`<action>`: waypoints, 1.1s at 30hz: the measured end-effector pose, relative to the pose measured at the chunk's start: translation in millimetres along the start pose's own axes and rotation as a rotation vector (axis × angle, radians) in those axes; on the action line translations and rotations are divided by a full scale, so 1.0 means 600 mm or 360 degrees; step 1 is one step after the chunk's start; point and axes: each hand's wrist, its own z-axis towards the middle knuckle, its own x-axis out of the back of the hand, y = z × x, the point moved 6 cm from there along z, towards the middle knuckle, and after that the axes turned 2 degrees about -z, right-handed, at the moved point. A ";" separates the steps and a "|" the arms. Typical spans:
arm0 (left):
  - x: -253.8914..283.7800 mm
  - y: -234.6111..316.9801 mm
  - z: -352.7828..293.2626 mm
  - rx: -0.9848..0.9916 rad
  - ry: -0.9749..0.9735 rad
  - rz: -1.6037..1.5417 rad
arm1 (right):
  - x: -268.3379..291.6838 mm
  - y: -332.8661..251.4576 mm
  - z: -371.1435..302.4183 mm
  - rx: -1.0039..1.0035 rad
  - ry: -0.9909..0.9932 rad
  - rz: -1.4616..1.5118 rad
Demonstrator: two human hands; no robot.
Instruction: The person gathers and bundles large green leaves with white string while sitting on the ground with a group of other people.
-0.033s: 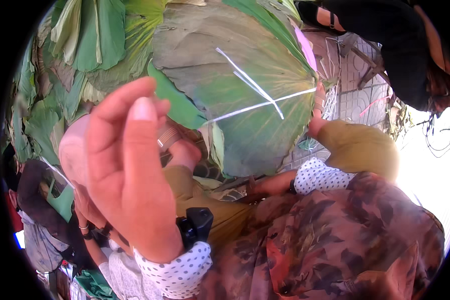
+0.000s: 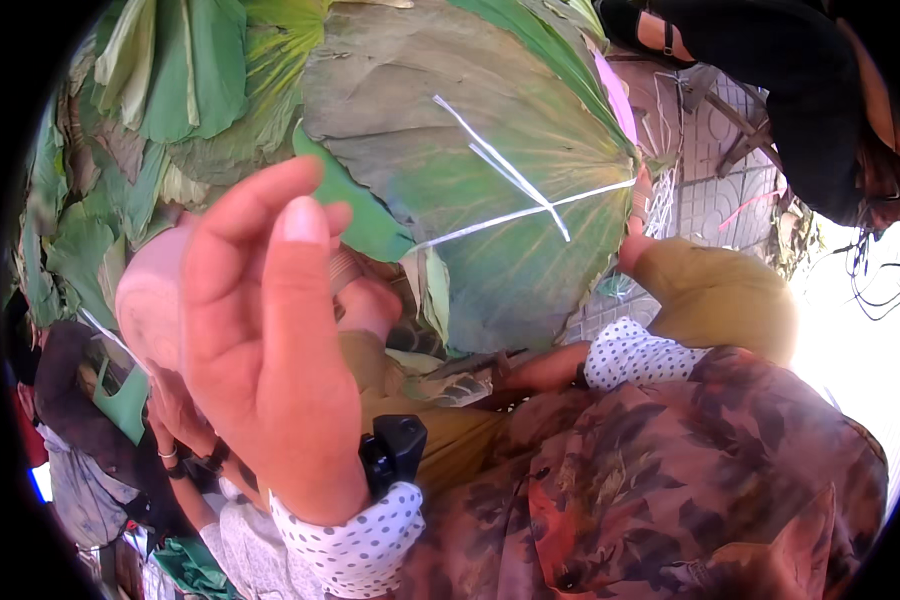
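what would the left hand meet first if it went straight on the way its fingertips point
Probably the bright green leaf at the lower-left edge of the big brown-green leaf. The left hand looks raised above them, though, so depth is unclear and it might pass over both.

The large leaf (image 2: pixel 420 190) is dull grey-brown across its upper left, turning green lower down, with yellowish veins fanning from the right edge. Bright white strips (image 2: pixel 480 228) cross it. A vivid green leaf (image 2: pixel 355 208) borders it, and a yellow-green leaf (image 2: pixel 282 60) shows above. The narrow strip (image 2: pixel 614 95) at upper right is pinkish lilac. Both of the person's sleeves (image 2: pixel 355 540) are white with dark polka dots (a crisp pattern beside the mottled leaves). Their garment (image 2: pixel 670 460) is brownish maroon, printed with blackish leaf shapes; the trousers (image 2: pixel 715 295) are mustard.
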 end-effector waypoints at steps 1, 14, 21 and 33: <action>-0.016 -0.009 0.005 0.0041 -0.0123 0.0025 | 0.000 -0.016 -0.002 -0.0042 -0.0066 0.0048; -0.008 0.075 0.028 -0.0241 -0.0262 -0.0263 | 0.023 -0.096 0.037 -0.0178 -0.0294 -0.0167; 0.003 0.079 -0.076 -0.0463 -0.0357 -0.0213 | -0.017 -0.135 0.026 -0.0222 -0.0082 -0.0742; -0.063 -0.146 -0.142 -0.0962 -0.0712 0.0887 | -0.062 -0.371 -0.192 0.0083 0.1566 -0.1696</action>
